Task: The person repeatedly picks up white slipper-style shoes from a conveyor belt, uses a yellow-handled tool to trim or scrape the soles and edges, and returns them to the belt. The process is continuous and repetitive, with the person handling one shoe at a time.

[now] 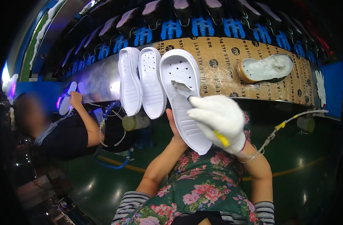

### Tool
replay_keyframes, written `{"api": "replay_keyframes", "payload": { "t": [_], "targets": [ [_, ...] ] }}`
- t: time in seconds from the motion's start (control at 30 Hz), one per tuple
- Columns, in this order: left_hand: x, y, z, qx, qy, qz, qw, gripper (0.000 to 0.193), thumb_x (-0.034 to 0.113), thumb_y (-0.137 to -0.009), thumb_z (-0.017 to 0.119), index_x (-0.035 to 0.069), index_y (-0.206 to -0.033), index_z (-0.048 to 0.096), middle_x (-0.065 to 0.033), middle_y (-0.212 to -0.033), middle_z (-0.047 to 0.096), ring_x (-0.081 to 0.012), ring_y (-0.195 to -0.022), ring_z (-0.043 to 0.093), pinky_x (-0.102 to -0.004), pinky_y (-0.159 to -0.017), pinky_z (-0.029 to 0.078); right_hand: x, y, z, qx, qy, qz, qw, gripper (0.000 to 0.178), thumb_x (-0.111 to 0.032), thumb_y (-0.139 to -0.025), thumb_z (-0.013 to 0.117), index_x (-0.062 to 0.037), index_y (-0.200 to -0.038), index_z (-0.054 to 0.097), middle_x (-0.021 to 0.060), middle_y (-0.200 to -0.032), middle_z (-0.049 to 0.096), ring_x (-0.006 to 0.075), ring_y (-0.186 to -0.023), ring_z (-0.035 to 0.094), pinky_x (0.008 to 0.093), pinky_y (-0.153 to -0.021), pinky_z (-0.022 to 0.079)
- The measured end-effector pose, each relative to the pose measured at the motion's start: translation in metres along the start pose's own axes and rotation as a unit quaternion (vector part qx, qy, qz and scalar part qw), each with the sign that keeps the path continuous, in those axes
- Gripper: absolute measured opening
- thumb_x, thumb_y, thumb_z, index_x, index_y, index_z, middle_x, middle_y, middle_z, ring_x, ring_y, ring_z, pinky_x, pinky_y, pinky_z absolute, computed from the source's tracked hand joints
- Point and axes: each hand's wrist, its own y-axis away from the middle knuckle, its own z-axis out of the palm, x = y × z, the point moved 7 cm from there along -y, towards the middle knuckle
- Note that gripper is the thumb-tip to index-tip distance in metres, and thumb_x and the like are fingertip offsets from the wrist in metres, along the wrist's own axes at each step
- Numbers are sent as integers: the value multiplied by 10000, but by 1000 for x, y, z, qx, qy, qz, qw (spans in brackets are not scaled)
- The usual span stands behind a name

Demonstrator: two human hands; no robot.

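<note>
A white shoe sole (188, 118) with small holes at its heel end is tilted up in front of me. My left hand (174, 127), bare, grips it from beneath along the left edge; most of its fingers are hidden behind the sole. In a white glove, my right hand (220, 122) is closed around a brush. The brush's dark bristles (181, 88) touch the inner face of the sole near its middle. A yellow piece (221, 138) shows at the palm, and its link to the brush is hidden. Two more white soles (130, 82) (152, 82) lie side by side just left of mine.
Brown cardboard (220, 75) covers the bench, bearing a worn, whitish-coated sole (267, 67). Behind runs a rack of dark shoe uppers (152, 13) on blue holders (171, 28). A clear hose (271, 137) hangs beside my right wrist. At left, a co-worker (62, 127) holds another sole.
</note>
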Motion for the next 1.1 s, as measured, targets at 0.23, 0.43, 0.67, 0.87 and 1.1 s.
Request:
{"api": "replay_keyframes", "payload": {
  "t": [0.23, 0.43, 0.67, 0.87, 1.1],
  "targets": [
    [6, -26, 21, -50, -114, -15, 992, 1146, 941, -861, 446, 95, -1625, 332, -296, -1438, 550, -446, -1312, 585, -587, -1081, 520, -2, 11, 7, -80, -149, 47, 985, 316, -68, -736, 834, -80, -1047, 781, 125, -1133, 779, 313, -937, 756, 411, -792, 586],
    [6, -29, 26, -10, -91, -71, 993, 1135, 926, -855, 506, 81, -1597, 349, -292, -1414, 540, -490, -1256, 572, -656, -1003, 543, -24, 24, 24, -128, -36, -6, 991, 241, -77, -777, 781, -137, -1011, 781, 76, -1103, 776, 258, -952, 754, 413, -811, 601],
    [10, -38, 43, -80, -48, -94, 991, 1125, 898, -832, 599, 108, -1595, 356, -265, -1457, 488, -493, -1242, 540, -659, -972, 546, -11, 28, 15, -103, -59, -1, 993, 305, -78, -726, 837, -126, -1024, 793, 98, -1120, 785, 280, -953, 761, 405, -794, 593],
    [19, -39, 42, -66, -45, -145, 986, 1257, 839, -737, 768, -9, -1551, 325, -299, -1362, 502, -501, -1233, 547, -610, -1001, 527, -8, 31, 15, -165, -260, 68, 949, 330, -49, -722, 856, -155, -1030, 802, 88, -1158, 785, 275, -976, 765, 396, -814, 594],
    [23, -59, 62, -104, -135, -177, 969, 1197, 796, -753, 791, 45, -1570, 340, -178, -1376, 502, -383, -1047, 545, -502, -839, 516, -27, 52, 30, -177, -198, 26, 964, 331, -64, -770, 814, -121, -1095, 788, 103, -1165, 776, 294, -953, 761, 410, -812, 593]
  ]
}}
